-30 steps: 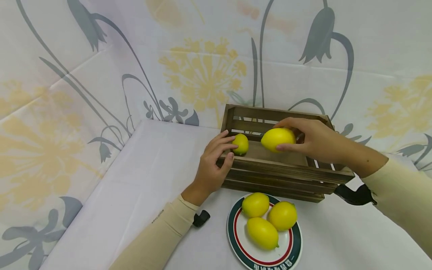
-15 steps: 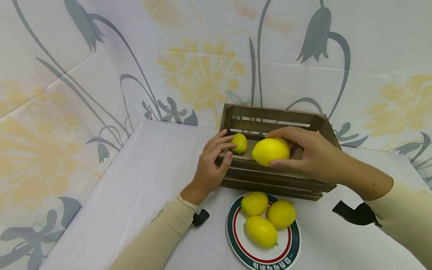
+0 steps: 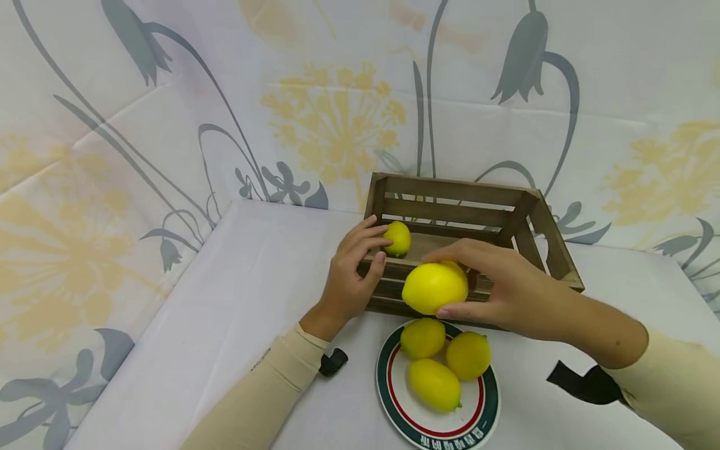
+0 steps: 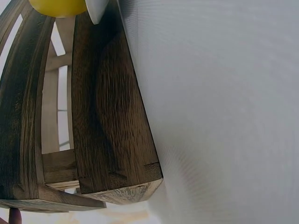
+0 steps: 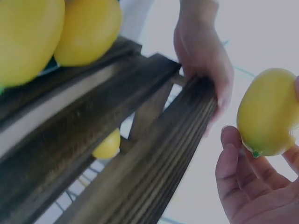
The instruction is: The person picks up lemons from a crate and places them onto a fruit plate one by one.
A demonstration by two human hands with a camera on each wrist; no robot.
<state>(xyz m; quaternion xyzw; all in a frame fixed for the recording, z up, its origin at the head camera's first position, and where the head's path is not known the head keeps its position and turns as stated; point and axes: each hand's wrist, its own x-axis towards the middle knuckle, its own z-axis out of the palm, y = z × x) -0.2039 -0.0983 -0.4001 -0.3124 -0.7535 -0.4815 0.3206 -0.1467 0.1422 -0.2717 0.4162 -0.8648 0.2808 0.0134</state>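
My right hand [image 3: 509,287] holds a lemon [image 3: 432,289] between thumb and fingers, in front of the crate's near side and just above the plate. In the right wrist view the held lemon [image 5: 267,112] shows its green tip. My left hand [image 3: 353,272] rests on the left end of the slatted wooden crate [image 3: 450,185], its fingers nearly straight over the rim. Inside the crate, close to those fingertips, lies another lemon [image 3: 398,239]. Three lemons [image 3: 434,384] sit on a round plate [image 3: 385,389] with a green rim and a red ring.
The crate stands on a white-covered table [image 3: 247,281], with the plate close before its near side. A flower-patterned curtain [image 3: 337,94] hangs behind and along the left. Black straps [image 3: 587,382] hang at both wrists.
My right hand has brought the lemon out from over the crate's inside, leftward and toward me, to in front of its near slats. The left hand stays at the crate's left end.
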